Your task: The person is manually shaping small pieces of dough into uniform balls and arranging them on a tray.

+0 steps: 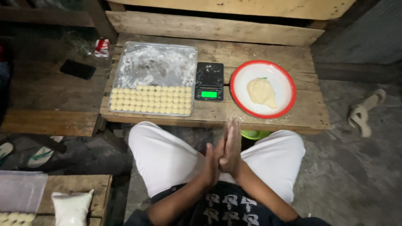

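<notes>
Head view: left hand (pixel 211 164) and right hand (pixel 230 146) pressed palm to palm above the lap, fingers (pixel 233 127) straight and pointing toward the wooden surface (pixel 259 54), forearms converging from below. Whether anything sits between the palms, cannot tell. Just ahead, on the surface: red-rimmed white bowl (pixel 284 81) with a lump of pale dough (pixel 261 93); beside it, a black digital scale (pixel 209 80) with lit green display; left of that, a floured metal tray (pixel 155 65) carrying rows of small dough balls (pixel 150 100) along its near edge. Phone (pixel 78 69) on the bench far left.
</notes>
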